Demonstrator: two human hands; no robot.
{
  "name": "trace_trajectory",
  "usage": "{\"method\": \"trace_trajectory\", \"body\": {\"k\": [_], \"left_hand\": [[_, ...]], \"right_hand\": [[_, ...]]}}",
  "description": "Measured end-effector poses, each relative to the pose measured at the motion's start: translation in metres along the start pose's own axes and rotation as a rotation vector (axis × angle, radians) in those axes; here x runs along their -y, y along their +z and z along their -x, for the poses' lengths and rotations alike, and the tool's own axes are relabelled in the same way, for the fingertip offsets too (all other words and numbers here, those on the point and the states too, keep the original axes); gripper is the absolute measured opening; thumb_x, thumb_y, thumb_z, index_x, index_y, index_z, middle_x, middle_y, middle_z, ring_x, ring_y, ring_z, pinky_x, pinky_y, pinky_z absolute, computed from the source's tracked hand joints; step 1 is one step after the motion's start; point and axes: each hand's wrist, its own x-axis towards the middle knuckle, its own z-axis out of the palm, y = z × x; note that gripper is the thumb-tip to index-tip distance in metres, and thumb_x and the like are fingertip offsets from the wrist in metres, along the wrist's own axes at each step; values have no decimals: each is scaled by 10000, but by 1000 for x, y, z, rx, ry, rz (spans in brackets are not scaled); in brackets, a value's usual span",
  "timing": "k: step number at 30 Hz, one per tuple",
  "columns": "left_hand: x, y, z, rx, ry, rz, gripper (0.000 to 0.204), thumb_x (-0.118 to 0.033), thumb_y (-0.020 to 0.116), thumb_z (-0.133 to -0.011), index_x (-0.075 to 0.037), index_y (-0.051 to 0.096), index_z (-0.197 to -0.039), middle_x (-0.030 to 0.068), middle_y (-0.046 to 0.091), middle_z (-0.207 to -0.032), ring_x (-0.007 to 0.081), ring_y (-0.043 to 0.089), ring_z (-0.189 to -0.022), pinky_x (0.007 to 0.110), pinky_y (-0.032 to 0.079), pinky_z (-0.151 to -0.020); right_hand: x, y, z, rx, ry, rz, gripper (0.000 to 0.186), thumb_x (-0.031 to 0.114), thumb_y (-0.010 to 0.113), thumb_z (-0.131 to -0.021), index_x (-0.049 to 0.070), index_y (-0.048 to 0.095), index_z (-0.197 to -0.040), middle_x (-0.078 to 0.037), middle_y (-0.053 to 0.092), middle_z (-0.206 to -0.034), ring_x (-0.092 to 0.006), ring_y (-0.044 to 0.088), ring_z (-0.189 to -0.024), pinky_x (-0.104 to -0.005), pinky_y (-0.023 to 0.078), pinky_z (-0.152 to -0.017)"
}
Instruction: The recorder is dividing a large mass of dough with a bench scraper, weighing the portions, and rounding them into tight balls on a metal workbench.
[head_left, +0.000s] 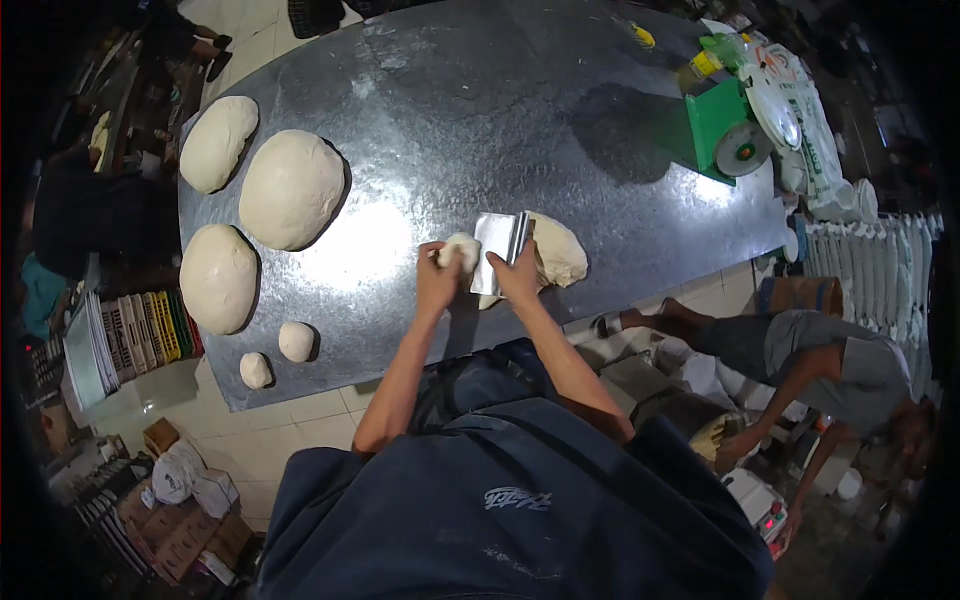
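My left hand (436, 280) has its fingers closed round a small piece of dough (459, 250) above the dark metal table. In my right hand (517, 275) is a metal dough scraper (492, 252), its shiny blade turned toward the left hand. A larger flattened lump of dough (562, 254) lies on the table just right of the scraper, partly hidden behind it and the right hand. At the left stand three big dough mounds, the largest dough mound (292, 190) among them. Nearer me are two small dough balls, one dough ball (296, 341) bigger than the other (255, 371).
A green scale (718, 130) stands at the table's right end, beside plastic bags (812, 130) and a yellow-labelled bottle (707, 62). Stacked crates (150, 330) are off the left side. Another person (830, 355) bends over equipment at the right, beyond the table edge.
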Motion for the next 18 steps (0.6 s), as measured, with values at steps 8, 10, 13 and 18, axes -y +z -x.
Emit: {"method": "trace_trajectory", "body": {"k": [8, 10, 13, 18], "left_hand": [[32, -76, 26, -161, 233, -269, 369, -250, 682, -860, -78, 601, -1177, 98, 466, -1036, 188, 468, -991, 330, 409, -870], [37, -77, 4, -225, 178, -361, 230, -232, 686, -856, -55, 706, -1002, 90, 481, -1002, 195, 478, -980, 320, 415, -844], [38, -42, -28, -405, 440, -272, 157, -171, 710, -807, -57, 707, -915, 104, 583, -924, 209, 557, -853, 317, 454, -745], [54, 2, 59, -27, 610, -276, 257, -174, 769, -679, -98, 640, -888, 104, 625, -913, 312, 609, -863, 380, 484, -756]], "right_hand": [[-5, -99, 5, 174, -56, 94, 496, 173, 726, -781, -16, 400, -1105, -255, 597, -964, -419, 604, -933, -455, 471, -767], [-2, -100, 6, 229, -118, 126, 507, 183, 725, -782, -14, 399, -1117, -259, 596, -955, -430, 601, -913, -460, 468, -757], [7, -94, 8, 281, -204, 203, 509, 198, 713, -791, -13, 400, -1134, -258, 599, -913, -445, 599, -878, -467, 465, -742], [19, -91, 18, 268, -210, 238, 536, 197, 694, -804, -35, 406, -1192, -265, 608, -930, -442, 602, -896, -456, 472, -758]]}}
